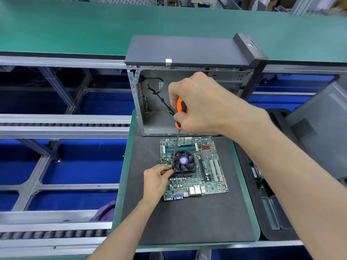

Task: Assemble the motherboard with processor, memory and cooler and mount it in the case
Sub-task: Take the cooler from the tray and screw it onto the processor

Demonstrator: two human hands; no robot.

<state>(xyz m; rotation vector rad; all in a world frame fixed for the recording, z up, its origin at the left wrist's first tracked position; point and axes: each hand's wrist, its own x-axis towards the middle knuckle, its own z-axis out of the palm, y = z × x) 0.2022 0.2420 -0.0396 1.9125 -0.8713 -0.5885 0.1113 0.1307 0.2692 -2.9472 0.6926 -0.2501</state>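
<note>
- A green conveyor belt (78, 29) runs across the top of the view, from nine o'clock round to three o'clock.
- Below it, at nine o'clock, stands a grey metal frame (56, 91) of struts and crossbars.
- Two roller tracks (63, 124) cross the left side, one at nine o'clock and one at seven o'clock.
- A blue floor (78, 166) shows through the frame at eight o'clock.
- A green-edged work table (244, 184) with a dark mat (187, 222) fills six o'clock.
- Purple cloth (105, 211) lies at seven o'clock, just beside the table.
- Blurred shelves and cardboard boxes (249, 2) sit at one o'clock.
- Light is even and bright.
</note>
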